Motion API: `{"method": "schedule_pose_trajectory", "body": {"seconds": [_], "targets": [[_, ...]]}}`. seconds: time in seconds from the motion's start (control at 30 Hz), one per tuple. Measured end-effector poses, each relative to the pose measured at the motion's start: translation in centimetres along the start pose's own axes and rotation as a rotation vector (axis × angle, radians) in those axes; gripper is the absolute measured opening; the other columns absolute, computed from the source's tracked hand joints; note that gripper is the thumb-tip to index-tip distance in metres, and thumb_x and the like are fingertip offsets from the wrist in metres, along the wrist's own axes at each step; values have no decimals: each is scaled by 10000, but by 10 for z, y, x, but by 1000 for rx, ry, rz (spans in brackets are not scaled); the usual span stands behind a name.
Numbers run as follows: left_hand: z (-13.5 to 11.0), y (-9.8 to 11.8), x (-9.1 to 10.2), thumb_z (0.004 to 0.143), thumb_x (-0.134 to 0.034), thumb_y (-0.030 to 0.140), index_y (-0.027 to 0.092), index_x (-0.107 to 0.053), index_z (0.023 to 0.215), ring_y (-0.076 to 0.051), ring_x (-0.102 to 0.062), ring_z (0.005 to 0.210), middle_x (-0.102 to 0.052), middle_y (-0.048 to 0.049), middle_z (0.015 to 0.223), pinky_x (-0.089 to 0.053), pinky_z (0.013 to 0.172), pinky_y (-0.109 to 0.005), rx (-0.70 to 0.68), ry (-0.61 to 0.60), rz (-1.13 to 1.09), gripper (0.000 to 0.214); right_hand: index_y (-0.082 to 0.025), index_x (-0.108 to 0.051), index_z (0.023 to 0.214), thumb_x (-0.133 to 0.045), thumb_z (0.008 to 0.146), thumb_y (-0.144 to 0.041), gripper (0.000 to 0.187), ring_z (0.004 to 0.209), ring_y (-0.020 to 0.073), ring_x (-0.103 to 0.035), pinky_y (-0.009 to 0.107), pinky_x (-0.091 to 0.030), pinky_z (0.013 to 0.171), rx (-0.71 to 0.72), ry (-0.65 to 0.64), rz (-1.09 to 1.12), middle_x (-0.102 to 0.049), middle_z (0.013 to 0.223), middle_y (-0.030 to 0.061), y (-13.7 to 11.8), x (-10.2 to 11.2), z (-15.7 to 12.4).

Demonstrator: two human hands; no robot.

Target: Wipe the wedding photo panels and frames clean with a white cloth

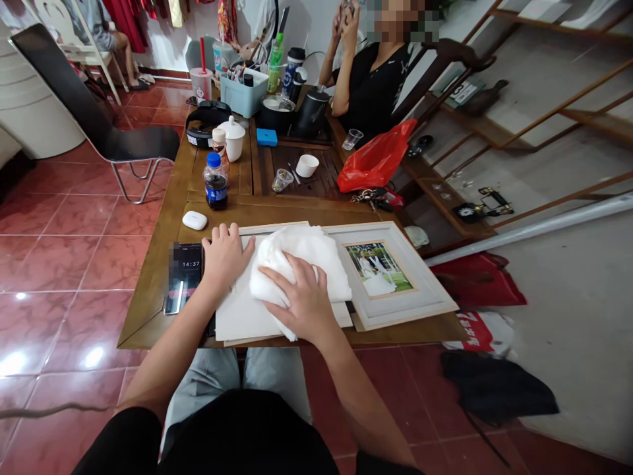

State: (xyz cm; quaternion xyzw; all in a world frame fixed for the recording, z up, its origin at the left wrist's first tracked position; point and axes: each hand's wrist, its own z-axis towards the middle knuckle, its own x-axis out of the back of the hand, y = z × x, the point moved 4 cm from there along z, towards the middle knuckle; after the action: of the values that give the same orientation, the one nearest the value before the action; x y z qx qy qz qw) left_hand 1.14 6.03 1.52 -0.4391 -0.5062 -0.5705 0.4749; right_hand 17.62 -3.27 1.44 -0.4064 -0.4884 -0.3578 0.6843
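Head view: two hands work at the near edge of the table (148,310).
Right hand (301,300): grip open, fingers spread, pressing down on the white cloth (306,254).
Cloth: bunched on the white board (237,320); it looks soft and light, easy to pinch by a fold.
Left hand (225,254): flat and open on the board, holding nothing.
Phone (184,274): just left of that hand.
Photo frame (420,290): just right of the cloth; probably breakable.
Far: cola bottle (216,181), red bag (376,161).

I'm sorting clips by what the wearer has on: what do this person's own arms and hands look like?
Black sleeves cover only the upper arms, and nothing is worn below them. The left hand and right hand have no gloves, and no watch, ring or bracelet shows.
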Motion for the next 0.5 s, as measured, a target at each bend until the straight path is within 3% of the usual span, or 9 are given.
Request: {"method": "schedule_pose_trajectory", "body": {"seconds": [0.13, 0.33, 0.5], "targets": [[0, 0, 0, 1037, -397, 524, 161, -571, 1192, -355, -575, 1210, -653, -183, 1231, -457, 1016, -506, 4, 9, 1, 431, -379, -578, 1477, -612, 944, -523, 554, 1408, 373, -399, 596, -275, 1135, 78, -6, 28, -404, 1620, 126, -6, 1, -8], [-1, 1, 2, 1038, -388, 516, 162, -578, 1179, -359, -578, 1206, -653, -188, 1225, -459, 1005, -507, 14, -4, -7, 427, -388, -589, 1457, -581, 912, -642, 601, 1398, 383, -399, 621, -224, 1142, 212, 4, 45, -434, 1603, 111, -23, 1, -46], [-1, 2, 3, 1037, -388, 519, 167, -577, 1184, -362, -574, 1211, -654, -188, 1234, -458, 1008, -509, 13, -12, -3, 426, -399, -585, 1458, -588, 890, -675, 631, 1372, 388, -414, 614, -234, 1135, 204, 18, 16, -441, 1598, 105, -29, -1, -53]]}}
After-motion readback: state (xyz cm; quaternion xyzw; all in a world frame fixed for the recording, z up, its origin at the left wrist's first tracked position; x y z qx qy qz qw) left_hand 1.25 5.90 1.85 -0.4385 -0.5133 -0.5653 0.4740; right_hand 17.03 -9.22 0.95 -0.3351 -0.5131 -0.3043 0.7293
